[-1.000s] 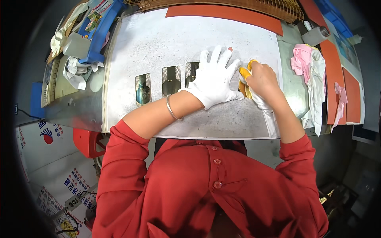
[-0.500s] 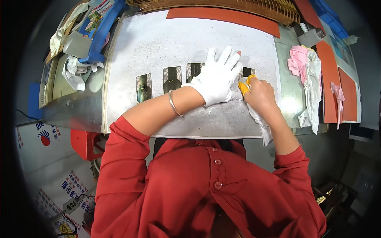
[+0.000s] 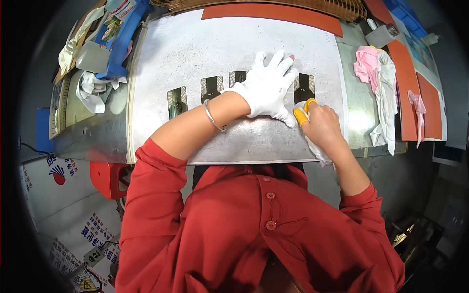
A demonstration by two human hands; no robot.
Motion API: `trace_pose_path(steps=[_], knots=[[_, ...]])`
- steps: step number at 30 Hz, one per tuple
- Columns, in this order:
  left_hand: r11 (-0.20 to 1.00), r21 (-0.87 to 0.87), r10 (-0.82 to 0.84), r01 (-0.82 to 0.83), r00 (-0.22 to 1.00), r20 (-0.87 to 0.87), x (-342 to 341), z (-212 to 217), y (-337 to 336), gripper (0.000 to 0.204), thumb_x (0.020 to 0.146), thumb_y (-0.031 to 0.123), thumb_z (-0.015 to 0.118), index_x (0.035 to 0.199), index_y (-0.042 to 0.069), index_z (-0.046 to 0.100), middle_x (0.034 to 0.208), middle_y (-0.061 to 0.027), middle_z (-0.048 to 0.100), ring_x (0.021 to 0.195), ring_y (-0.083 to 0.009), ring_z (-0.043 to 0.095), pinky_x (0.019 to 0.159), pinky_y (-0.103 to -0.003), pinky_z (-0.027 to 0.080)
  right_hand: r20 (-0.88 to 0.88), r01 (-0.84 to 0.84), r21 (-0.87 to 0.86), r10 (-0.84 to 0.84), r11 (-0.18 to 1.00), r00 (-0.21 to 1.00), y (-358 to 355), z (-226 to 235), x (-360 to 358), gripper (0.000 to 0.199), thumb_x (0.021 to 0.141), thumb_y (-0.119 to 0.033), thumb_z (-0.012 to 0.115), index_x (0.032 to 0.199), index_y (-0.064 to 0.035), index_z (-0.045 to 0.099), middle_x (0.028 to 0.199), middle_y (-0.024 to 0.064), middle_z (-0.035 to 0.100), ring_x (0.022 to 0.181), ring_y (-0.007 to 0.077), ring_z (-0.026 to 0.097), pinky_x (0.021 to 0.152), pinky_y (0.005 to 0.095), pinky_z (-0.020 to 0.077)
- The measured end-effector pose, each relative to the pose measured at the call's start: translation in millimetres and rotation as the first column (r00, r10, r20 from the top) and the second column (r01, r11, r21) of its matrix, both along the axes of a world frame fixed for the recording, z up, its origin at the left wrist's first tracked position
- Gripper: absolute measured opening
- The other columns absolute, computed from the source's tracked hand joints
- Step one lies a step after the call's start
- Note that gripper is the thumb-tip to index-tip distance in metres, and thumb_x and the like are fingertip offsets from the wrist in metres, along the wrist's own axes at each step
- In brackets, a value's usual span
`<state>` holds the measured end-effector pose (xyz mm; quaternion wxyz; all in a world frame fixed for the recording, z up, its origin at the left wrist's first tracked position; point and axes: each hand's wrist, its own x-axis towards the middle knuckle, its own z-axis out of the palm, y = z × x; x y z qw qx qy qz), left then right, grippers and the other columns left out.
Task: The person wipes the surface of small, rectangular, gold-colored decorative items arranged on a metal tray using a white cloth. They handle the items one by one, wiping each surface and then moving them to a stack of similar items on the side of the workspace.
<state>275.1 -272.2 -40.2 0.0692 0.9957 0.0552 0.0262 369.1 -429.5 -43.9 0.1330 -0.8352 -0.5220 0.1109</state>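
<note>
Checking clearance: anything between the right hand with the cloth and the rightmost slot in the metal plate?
Nothing visible. The right hand holds the white cloth just below the rightmost slot. The gloved left hand lies flat beside that slot, to its left, not across the gap.

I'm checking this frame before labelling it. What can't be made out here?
Head view only:
- The slot under the gloved left hand: covered by the palm.
- What the right hand presses with its white cloth: hidden by its fingers.
- Contents of the dark slots in the metal plate: too small.
- The pink and white rags: bent by the rim.
</note>
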Motion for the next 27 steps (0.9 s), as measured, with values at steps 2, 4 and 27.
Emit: trace_pose_path(steps=[2,4,27], knots=[[1.0,-0.008,0.001,-0.001,1.0,-0.012,3,-1,2,0.11,0.047,0.07,0.067,0.129,0.003,0.04,0.137,-0.021,0.03,0.131,-0.0367,0.02,0.103,-0.056,0.017,-0.003,0.003,0.011,-0.003,1.0,1.0,-4,2,-3,0.024,0.076,-0.019,0.061,0.07,0.0034,0.056,0.061,0.0233,0.058,0.059,0.0398,0.059,0.058,0.0472,0.0463],[0.999,-0.035,-0.014,0.012,0.999,-0.041,3,4,7,0.109,0.047,0.069,0.068,0.13,0.004,0.039,0.136,-0.0223,0.03,0.131,-0.0369,0.019,0.103,-0.055,0.017,-0.017,0.02,-0.039,-0.021,0.999,1.0,-5,5,-4,0.019,0.075,-0.016,0.059,0.073,0.0033,0.055,0.063,0.0233,0.059,0.062,0.0402,0.059,0.061,0.0477,0.0464],[0.96,-0.003,0.275,-0.278,0.948,0.159,-61,-12,23,0.092,0.055,0.057,0.07,0.128,0.007,0.044,0.137,-0.0165,0.033,0.128,-0.0371,0.025,0.1,-0.055,0.02,0.02,-0.029,-0.06,0.031,0.998,0.999,109,3,-6,0.02,0.068,-0.012,0.059,0.079,0.0042,0.059,0.076,0.0237,0.062,0.075,0.0368,0.062,0.068,0.0428,0.0488]])
